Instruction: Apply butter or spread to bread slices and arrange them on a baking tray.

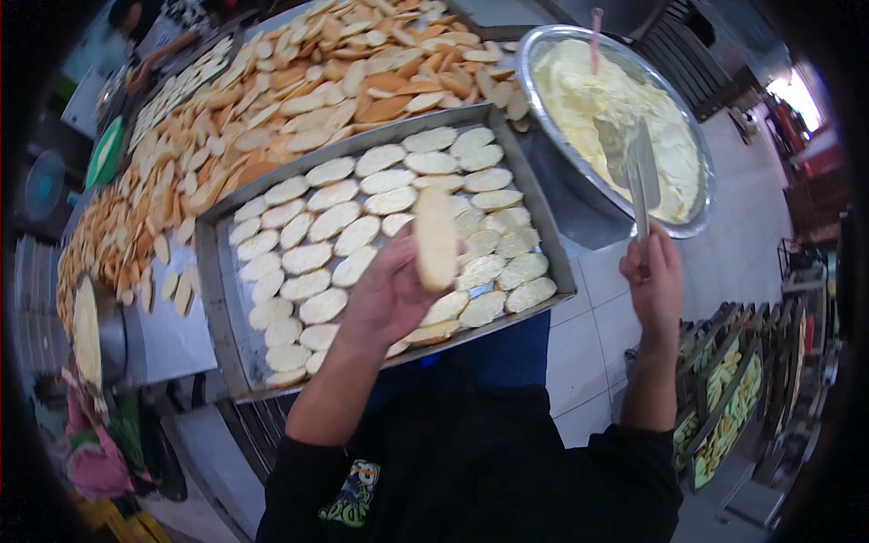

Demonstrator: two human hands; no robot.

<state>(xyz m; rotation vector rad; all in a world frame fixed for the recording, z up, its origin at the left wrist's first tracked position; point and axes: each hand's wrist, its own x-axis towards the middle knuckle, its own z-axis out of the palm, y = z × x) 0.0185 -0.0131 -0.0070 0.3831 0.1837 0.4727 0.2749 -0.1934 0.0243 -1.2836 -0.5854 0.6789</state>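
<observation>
My left hand (398, 290) grips an oval slice of bread (436, 237), held upright above a metal tray (220, 299) that carries rows of slices coated with pale cream. My right hand (652, 271) is closed on the handle of a wide, flat spatula (643, 172) smeared with cream, its blade over a large steel bowl (706, 172) of pale yellow cream (570, 90). A thin pink stick (596, 36) stands up in the cream.
A big heap of bread slices (308, 81) covers the table (154, 353) beyond the tray. At far left are a second cream bowl (109, 335) and a person in pink (95, 462). Another person (145, 54) is at top left. Racked trays (724, 398) stand at right.
</observation>
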